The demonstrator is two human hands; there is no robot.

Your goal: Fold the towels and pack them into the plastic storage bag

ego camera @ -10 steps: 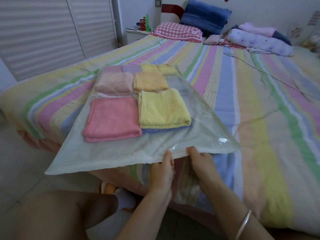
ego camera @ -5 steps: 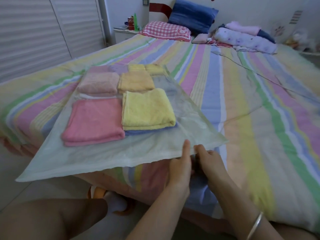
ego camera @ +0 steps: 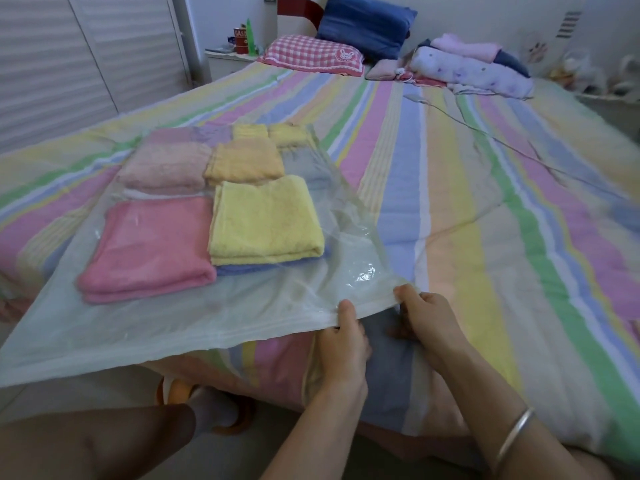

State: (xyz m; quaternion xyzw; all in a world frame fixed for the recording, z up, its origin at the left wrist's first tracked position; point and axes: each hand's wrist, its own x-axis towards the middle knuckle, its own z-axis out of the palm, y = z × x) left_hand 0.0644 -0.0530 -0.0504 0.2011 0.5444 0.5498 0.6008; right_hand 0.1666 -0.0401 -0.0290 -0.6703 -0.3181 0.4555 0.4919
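In the head view, one clear plastic storage bag (ego camera: 194,327) lies on the striped bed (ego camera: 485,209), its open edge overhanging the bedside, holding at least seven folded towels, nearest one pink towel (ego camera: 149,247) and one yellow towel (ego camera: 266,223). The left hand (ego camera: 343,344) and right hand (ego camera: 426,320), side by side with thumbs on top, both pinch the bag's near edge.

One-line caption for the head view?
Both hands, left and right, pinch the bag edge; folded towels inside, on the bed.
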